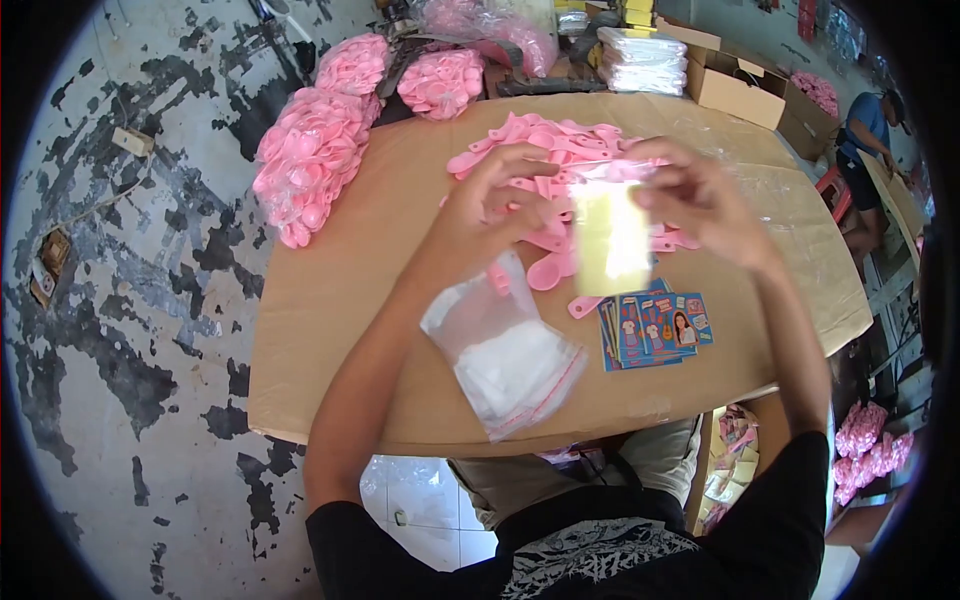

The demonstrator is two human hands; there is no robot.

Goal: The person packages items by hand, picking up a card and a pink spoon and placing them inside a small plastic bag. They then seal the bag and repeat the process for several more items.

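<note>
My right hand (700, 200) pinches the upper right of a shiny clear plastic packet (612, 240) with a pale yellow card-like sheet inside. Glare washes out part of it. To its left, my left hand (505, 205) is raised with bent fingers apart, and nothing shows between them. A heap of pink plastic spoons (545, 135) lies beneath and behind both hands. Below my left hand rests a stack of clear plastic bags (510, 370) with a red seal line. Printed blue cards (655, 330) are piled below the packet.
Bulging bags of pink spoons (315, 150) stand at the table's back left. White plastic packs (643, 60) and an open cardboard box (738, 85) are behind the table. A box of filled packets (735, 455) sits by my lap. Another person (868, 130) stands at far right.
</note>
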